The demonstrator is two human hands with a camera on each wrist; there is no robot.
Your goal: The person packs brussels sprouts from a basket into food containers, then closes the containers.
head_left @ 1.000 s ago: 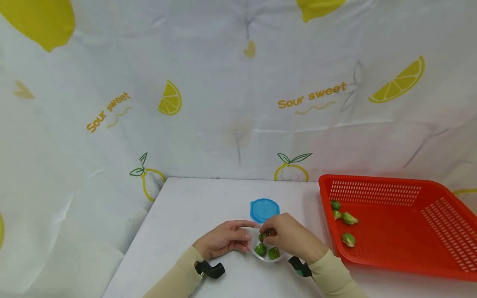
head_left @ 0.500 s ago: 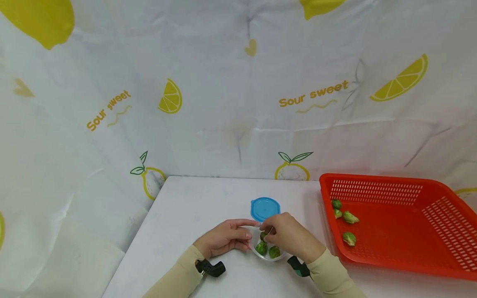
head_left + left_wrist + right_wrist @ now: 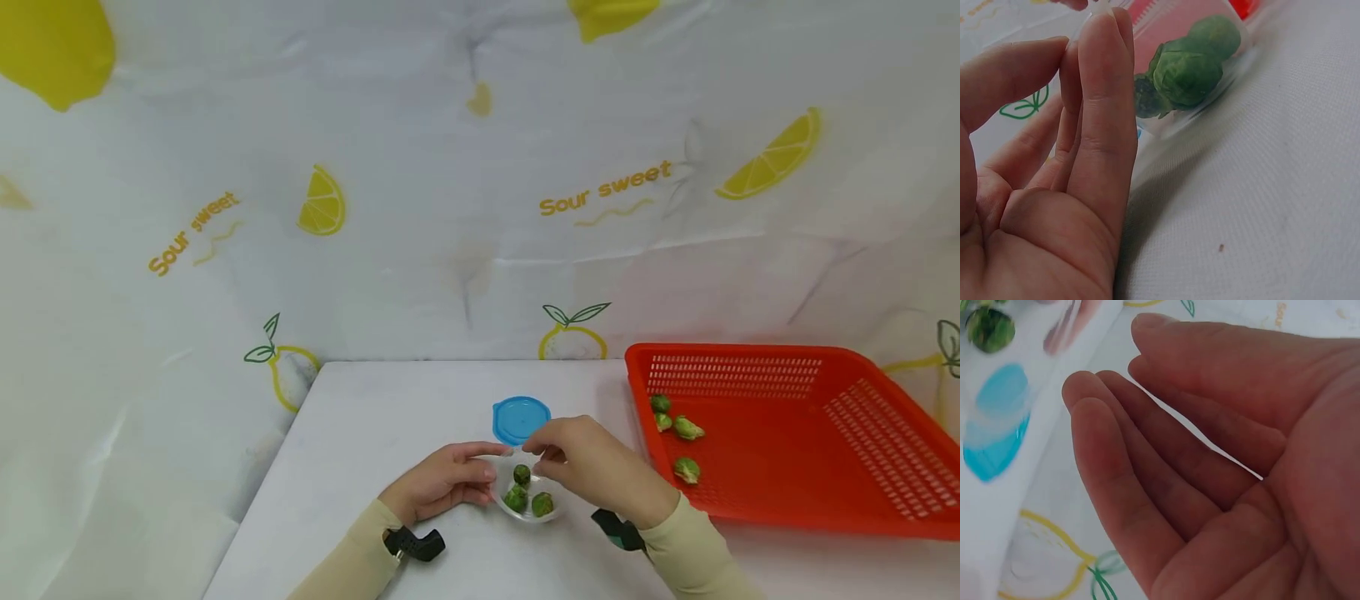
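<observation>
A small clear plastic container (image 3: 525,518) stands on the white table with three Brussels sprouts (image 3: 542,504) inside. My left hand (image 3: 448,481) holds its left side, thumb and fingers at the rim; in the left wrist view the sprouts (image 3: 1188,74) show through the clear wall beyond the fingers. Just over the container's right side is my right hand (image 3: 596,462), with loosely bent fingers. In the right wrist view nothing lies between the thumb and the fingers (image 3: 1104,450) of that hand. Behind the container lies a round blue lid (image 3: 521,421).
To the right stands a large red plastic basket (image 3: 772,450) with several Brussels sprouts (image 3: 687,470) along its left side. A white cloth (image 3: 420,275) printed with lemons hangs behind the table (image 3: 390,408). Each wrist carries a black band (image 3: 415,544).
My right hand has let go of a Brussels sprout in the container and drawn slightly up and away from it. The left hand keeps its hold. The head view has shifted a little.
</observation>
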